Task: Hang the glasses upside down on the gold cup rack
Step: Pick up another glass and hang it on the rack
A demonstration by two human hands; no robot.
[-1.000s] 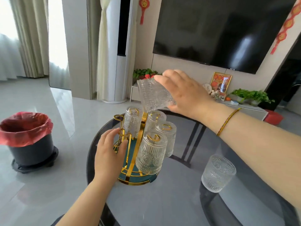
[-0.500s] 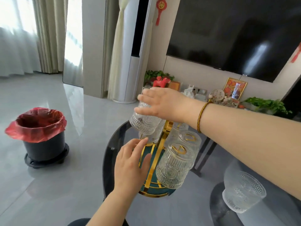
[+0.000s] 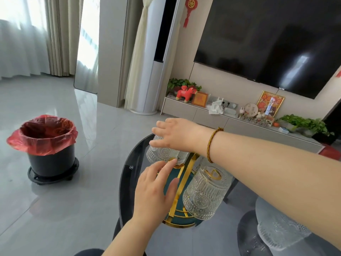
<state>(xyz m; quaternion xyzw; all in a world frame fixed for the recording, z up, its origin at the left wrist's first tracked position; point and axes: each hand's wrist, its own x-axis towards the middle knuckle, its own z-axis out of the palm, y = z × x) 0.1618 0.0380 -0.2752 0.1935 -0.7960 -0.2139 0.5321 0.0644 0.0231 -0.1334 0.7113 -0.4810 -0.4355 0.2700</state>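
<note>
The gold cup rack [image 3: 190,172] with a teal base stands on a dark round glass table [image 3: 127,182]. A ribbed clear glass [image 3: 204,194] hangs upside down on its near right arm, and others behind it are mostly hidden by my right forearm. My right hand [image 3: 175,133] lies over the base of another inverted glass [image 3: 160,154] at the rack's far left side and holds it from above. My left hand [image 3: 155,193] rests against the rack's left side with its fingers spread, the index fingertip touching a gold hook. One more glass [image 3: 276,228] stands upright at the lower right.
A black bin with a red bag [image 3: 48,145] stands on the grey floor to the left. Behind the table runs a low TV console [image 3: 203,115] with plants and ornaments, under a wall-mounted screen. The table's left edge is close to the rack.
My right hand has brought the glass down from above the rack to its far left side, turned upside down. My left hand's fingers have loosened and spread on the rack.
</note>
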